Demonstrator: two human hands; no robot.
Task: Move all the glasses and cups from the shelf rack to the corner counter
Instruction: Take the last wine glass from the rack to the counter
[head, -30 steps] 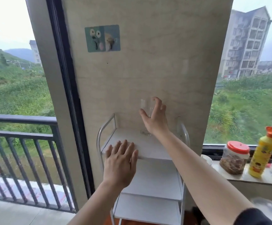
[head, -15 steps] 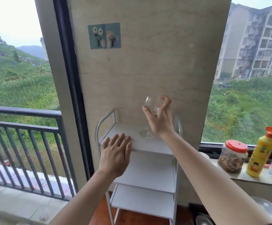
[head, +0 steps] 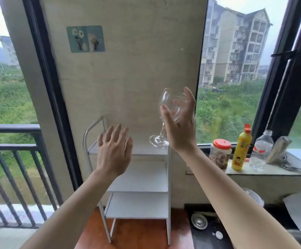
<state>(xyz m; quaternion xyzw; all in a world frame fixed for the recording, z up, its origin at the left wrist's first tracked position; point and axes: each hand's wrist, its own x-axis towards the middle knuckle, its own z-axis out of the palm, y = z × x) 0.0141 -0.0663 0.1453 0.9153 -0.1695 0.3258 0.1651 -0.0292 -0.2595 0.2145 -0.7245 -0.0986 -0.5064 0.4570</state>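
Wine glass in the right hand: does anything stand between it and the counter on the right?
Partly. The wine glass, tilted in the right hand, has open air rightward, but a red-lidded jar, yellow bottle and clear bottle crowd the counter's near end.

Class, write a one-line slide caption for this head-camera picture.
Right hand lifts a wine glass off the white shelf rack; left hand hovers open.

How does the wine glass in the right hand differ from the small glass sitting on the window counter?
The wine glass has a stem and a foot; the small glass is short and stemless. The wine glass is held tilted in the right hand, above the rack; the small glass stands upright on the counter. Both are clear and look empty.
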